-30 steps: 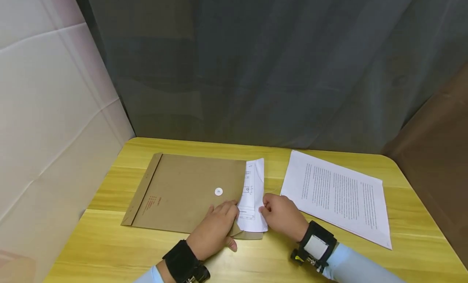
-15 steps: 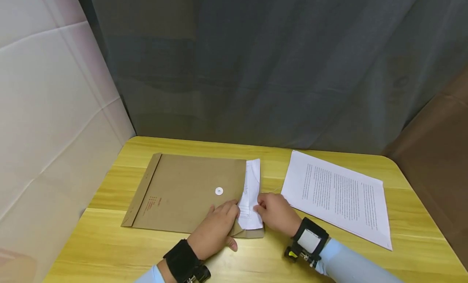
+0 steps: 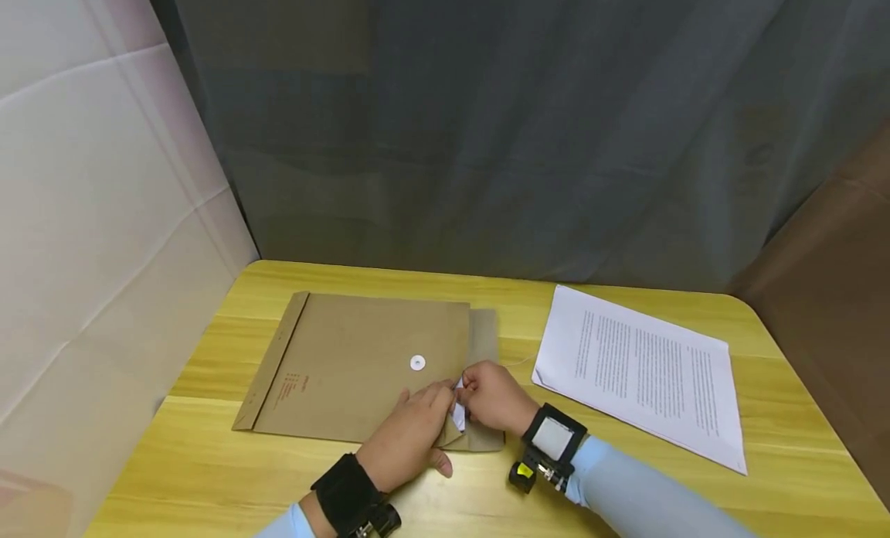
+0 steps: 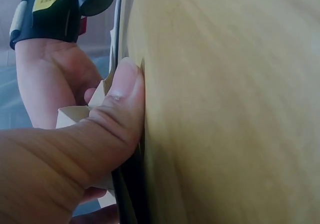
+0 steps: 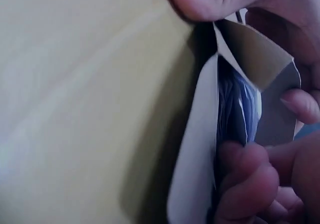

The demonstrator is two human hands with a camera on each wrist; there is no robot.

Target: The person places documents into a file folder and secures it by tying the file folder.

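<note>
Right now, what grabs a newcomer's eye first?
Both hands meet at the open end of the brown envelope at the middle of the yellow table. The left hand holds the mouth open while the right hand pushes in a white sheet, almost fully inside. A printed page lies to the right.

White sheet [image 3: 458, 414] nearly all hidden inside brown envelope [image 3: 361, 364], behind hands.

- You are working with two hands: left hand [image 3: 410, 437], right hand [image 3: 490, 399].
- One brown envelope [image 3: 361, 368] is lying on one tabletop [image 3: 195, 461].
- One printed paper stack [image 3: 647, 372] is lying beside it.
</note>
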